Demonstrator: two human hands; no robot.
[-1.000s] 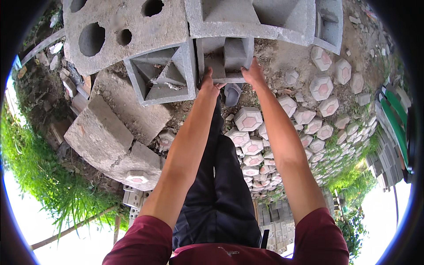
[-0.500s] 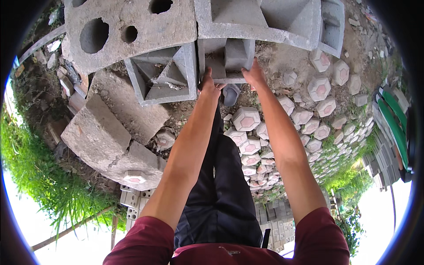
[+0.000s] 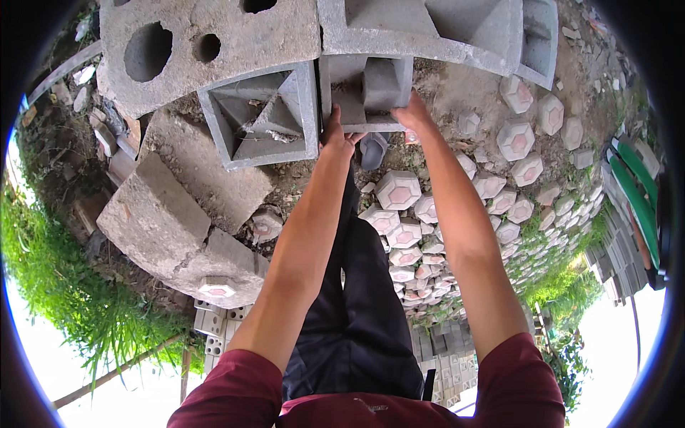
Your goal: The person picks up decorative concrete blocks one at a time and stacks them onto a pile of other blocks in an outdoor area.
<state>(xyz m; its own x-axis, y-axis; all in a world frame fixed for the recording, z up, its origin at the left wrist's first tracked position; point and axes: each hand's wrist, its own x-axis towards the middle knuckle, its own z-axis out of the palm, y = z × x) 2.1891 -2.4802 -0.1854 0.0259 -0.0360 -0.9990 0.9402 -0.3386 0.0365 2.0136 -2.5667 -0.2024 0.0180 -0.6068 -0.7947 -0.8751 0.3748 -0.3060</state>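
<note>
Both my hands grip a small grey concrete block [image 3: 349,101] with open, sloped hollows, just ahead of my feet. My left hand [image 3: 340,133] clasps its near left corner, the thumb on top and the fingers curled beneath the near edge. At the near right corner, my right hand [image 3: 414,119] holds it the same way, with its fingers partly hidden. Close on the left stands another hollow block [image 3: 308,114] with triangular openings, some debris inside it. Beyond the held block's far edge lies a larger hollow block [image 3: 385,41].
A big slab with round holes [image 3: 189,75] lies at the far left. Broken concrete slabs [image 3: 160,203] rest nearer on that side. Many hexagonal pavers [image 3: 397,191] cover the ground at right. My shoe [image 3: 372,151] shows below the held block. Green-and-black objects [image 3: 635,192] stand far right.
The view has shifted slightly, and the far blocks appear a little higher in the picture. Both hands keep their hold on the small block; the right hand's fingers have shifted slightly.
</note>
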